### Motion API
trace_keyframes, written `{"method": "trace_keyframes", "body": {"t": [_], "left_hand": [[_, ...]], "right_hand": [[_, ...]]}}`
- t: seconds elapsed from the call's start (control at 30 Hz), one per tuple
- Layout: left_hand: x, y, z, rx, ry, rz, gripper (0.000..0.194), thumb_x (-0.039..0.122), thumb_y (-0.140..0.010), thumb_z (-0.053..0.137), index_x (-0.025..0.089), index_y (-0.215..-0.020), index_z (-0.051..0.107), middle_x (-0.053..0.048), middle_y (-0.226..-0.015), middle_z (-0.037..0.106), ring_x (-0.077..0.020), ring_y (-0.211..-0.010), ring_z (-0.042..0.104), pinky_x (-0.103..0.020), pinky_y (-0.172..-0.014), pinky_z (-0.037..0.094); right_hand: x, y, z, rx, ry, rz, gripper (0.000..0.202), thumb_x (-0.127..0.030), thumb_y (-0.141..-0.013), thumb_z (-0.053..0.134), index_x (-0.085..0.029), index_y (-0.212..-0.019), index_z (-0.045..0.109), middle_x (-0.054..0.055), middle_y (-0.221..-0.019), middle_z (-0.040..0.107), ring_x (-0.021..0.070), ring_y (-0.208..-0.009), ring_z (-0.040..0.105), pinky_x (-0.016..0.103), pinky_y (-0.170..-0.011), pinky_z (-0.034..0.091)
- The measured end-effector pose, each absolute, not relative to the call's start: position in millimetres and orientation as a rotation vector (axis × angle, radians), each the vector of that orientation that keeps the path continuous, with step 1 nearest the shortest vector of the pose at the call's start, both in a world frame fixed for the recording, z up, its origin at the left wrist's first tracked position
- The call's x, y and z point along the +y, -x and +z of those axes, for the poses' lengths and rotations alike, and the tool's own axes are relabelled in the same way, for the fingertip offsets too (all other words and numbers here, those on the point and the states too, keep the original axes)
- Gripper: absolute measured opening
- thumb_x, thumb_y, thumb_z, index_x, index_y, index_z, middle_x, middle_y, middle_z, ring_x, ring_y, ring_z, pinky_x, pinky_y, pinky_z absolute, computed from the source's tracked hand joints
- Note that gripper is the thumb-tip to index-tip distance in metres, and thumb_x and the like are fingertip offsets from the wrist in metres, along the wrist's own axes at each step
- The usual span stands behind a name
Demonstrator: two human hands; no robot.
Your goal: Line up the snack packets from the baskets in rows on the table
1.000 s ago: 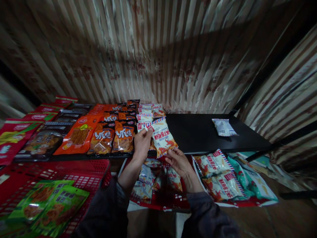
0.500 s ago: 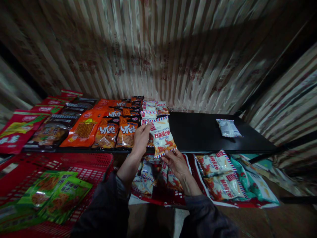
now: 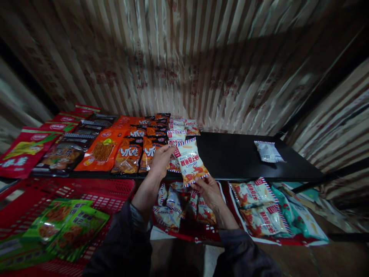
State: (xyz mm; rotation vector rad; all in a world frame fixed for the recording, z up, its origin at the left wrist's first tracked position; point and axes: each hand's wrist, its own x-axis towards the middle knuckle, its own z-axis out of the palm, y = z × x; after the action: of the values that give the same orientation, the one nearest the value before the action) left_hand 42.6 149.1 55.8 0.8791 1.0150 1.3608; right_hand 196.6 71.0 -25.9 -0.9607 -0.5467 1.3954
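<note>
One white snack packet [image 3: 192, 161] held at the front edge of a black shelf [image 3: 230, 154], left hand [image 3: 158, 162] with fingers pinching its upper left corner, right hand [image 3: 212, 194] with fingers pinching its bottom edge, similar packets [image 3: 177, 135] behind, red basket [image 3: 198, 232] below.

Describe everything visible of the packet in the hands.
The packet is puffed and glossy, like plastic film; pale, orange below, with red lettering, a red upper left patch, a shrimp-like picture and striped end seals. It looks unopened. It faces the camera, slightly tilted, at the shelf's front edge; contact there is unclear. The left hand grips its upper left corner, the right hand its bottom edge.
</note>
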Motion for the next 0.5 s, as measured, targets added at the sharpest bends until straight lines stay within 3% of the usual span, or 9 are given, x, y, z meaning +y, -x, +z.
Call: {"method": "trace_keyframes", "body": {"t": [0.3,0.5], "left_hand": [[154,-34,51,1.016,-1.016,1.32,0.04,0.043,-0.043,0.084,0.016,-0.068,0.071,0.001,-0.066,0.068,-0.0117,-0.061,0.057,-0.023,-0.061,0.044],[158,-29,44,1.161,-1.229,1.236,0.037,0.048,-0.053,0.077,0.014,-0.067,0.07,0.002,-0.059,0.062,-0.0105,-0.054,0.05,-0.021,-0.05,0.036]], "right_hand": [[71,-203,-33,-0.724,1.093,1.354,0.043,-0.036,-0.051,0.089,-0.018,-0.085,0.069,-0.001,-0.077,0.072,0.0117,-0.062,0.064,0.023,-0.055,0.057],[69,-207,-30,-0.859,1.13,1.335,0.041,-0.041,-0.052,0.087,-0.019,-0.083,0.069,-0.001,-0.073,0.072,0.0131,-0.058,0.062,0.026,-0.055,0.055]]}}
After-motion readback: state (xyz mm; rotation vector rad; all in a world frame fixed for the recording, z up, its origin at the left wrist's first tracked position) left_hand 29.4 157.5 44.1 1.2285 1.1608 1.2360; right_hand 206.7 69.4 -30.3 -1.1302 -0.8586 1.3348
